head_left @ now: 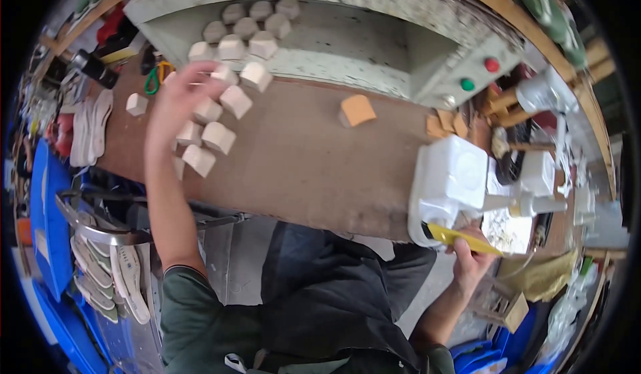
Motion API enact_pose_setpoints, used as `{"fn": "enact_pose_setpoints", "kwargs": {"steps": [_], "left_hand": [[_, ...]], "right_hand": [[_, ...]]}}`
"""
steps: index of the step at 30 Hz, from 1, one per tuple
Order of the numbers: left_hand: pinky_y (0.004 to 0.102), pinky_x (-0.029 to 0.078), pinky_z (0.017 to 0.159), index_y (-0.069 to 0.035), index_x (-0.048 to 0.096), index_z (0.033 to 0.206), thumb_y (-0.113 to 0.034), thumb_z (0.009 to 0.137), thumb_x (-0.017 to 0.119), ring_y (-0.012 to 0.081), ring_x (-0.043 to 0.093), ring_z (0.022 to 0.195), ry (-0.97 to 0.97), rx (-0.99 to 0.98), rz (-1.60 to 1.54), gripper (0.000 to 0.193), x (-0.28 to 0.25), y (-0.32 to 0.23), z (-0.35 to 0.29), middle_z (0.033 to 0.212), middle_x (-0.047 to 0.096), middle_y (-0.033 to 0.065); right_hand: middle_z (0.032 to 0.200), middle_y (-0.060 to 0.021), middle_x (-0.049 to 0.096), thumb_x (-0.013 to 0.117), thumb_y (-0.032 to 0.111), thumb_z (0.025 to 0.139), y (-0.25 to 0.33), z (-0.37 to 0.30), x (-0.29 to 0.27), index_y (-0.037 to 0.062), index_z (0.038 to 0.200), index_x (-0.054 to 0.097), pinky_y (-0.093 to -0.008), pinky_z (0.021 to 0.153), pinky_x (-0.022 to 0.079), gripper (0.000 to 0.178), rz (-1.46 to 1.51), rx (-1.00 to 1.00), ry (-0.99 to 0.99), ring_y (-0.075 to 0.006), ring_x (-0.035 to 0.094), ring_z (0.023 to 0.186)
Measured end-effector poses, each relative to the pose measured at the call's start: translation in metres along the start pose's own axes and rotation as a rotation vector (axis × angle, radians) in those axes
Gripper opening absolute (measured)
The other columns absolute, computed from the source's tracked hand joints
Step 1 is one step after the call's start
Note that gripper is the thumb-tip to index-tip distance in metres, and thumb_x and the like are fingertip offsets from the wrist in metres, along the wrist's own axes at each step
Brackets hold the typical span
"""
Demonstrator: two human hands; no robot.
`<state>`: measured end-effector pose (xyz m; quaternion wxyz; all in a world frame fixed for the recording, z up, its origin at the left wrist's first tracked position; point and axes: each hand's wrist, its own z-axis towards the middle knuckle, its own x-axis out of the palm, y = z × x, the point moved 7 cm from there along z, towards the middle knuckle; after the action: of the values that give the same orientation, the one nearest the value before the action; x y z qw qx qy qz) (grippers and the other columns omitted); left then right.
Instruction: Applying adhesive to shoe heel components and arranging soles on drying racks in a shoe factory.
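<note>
My left hand (187,94), smeared by motion, reaches over a cluster of off-white blocks (236,101) at the left of the brown worktable. Its fingers are beside a block (224,74); whether they hold anything is unclear. My right hand (469,257) grips a yellow-handled tool (464,238) with a dark tip, perhaps a brush. That tip is at the near edge of a white plastic container (414,204). Apart from the others, toward the right, sits a single block with a tan-orange top (358,110). Small tan pieces (443,124) lie in a pile farther right.
A pale, worn machine housing (347,47) with red and green buttons stands along the back. Green- and yellow-handled scissors (154,79) and pale insoles (91,127) lie at the left. More insoles (127,277) rest on a lower rack. White containers (537,172) crowd the right side.
</note>
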<state>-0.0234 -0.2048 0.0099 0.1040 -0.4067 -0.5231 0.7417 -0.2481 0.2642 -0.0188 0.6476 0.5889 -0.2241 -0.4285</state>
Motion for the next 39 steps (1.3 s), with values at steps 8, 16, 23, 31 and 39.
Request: {"fn": "enact_pose_setpoints", "kwargs": {"steps": [8, 16, 23, 31, 39], "left_hand": [[0.0377, 0.031, 0.103, -0.008, 0.042, 0.13, -0.009, 0.074, 0.059, 0.0358, 0.036, 0.123, 0.412, 0.551, 0.508, 0.059, 0.247, -0.038, 0.018, 0.138, 0.03, 0.0202], [0.0388, 0.045, 0.081, -0.005, 0.047, 0.124, -0.029, 0.073, 0.071, 0.0334, 0.053, 0.095, 0.302, 0.272, 0.681, 0.061, 0.235, -0.06, -0.089, 0.107, 0.048, 0.0157], [0.0361, 0.045, 0.08, -0.004, 0.049, 0.119, -0.02, 0.069, 0.074, 0.0305, 0.052, 0.096, 0.233, 0.454, 0.529, 0.059, 0.234, -0.064, -0.115, 0.103, 0.048, 0.0159], [0.0377, 0.046, 0.086, -0.003, 0.037, 0.127, -0.04, 0.092, 0.042, 0.023, 0.054, 0.103, 0.121, -0.279, -1.266, 0.051, 0.277, -0.056, -0.168, 0.116, 0.052, 0.0109], [0.0357, 0.045, 0.072, -0.005, 0.036, 0.126, -0.049, 0.091, 0.037, 0.0236, 0.051, 0.094, 0.39, -0.409, -1.627, 0.056, 0.3, -0.131, -0.202, 0.109, 0.05, 0.0164]], "right_hand": [[0.072, -0.006, 0.06, 0.063, 0.005, 0.081, -0.039, -0.008, -0.03, -0.0047, 0.085, 0.062, -0.0197, 0.048, 0.04, 0.01, 0.096, 0.16, -0.175, -0.0092, 0.052, 0.054], [0.075, -0.0063, 0.063, 0.067, 0.007, 0.079, -0.049, -0.013, -0.037, -0.002, 0.086, 0.065, -0.0248, 0.061, 0.044, 0.011, -0.114, 0.156, -0.024, -0.0129, 0.057, 0.07], [0.075, -0.0047, 0.063, 0.067, 0.008, 0.079, -0.056, -0.011, -0.031, -0.0019, 0.083, 0.065, -0.0221, 0.055, 0.043, 0.011, 0.024, 0.249, 0.07, -0.0092, 0.056, 0.063], [0.064, -0.0085, 0.062, 0.069, 0.007, 0.075, -0.015, -0.029, -0.046, -0.0062, 0.082, 0.063, -0.0194, 0.044, 0.04, 0.016, 0.242, 0.379, -0.038, -0.009, 0.053, 0.047], [0.066, -0.0111, 0.063, 0.071, 0.009, 0.072, 0.053, -0.032, 0.006, -0.0039, 0.081, 0.065, -0.0256, 0.053, 0.045, 0.017, 0.239, 0.049, -0.006, -0.0171, 0.058, 0.058]]}}
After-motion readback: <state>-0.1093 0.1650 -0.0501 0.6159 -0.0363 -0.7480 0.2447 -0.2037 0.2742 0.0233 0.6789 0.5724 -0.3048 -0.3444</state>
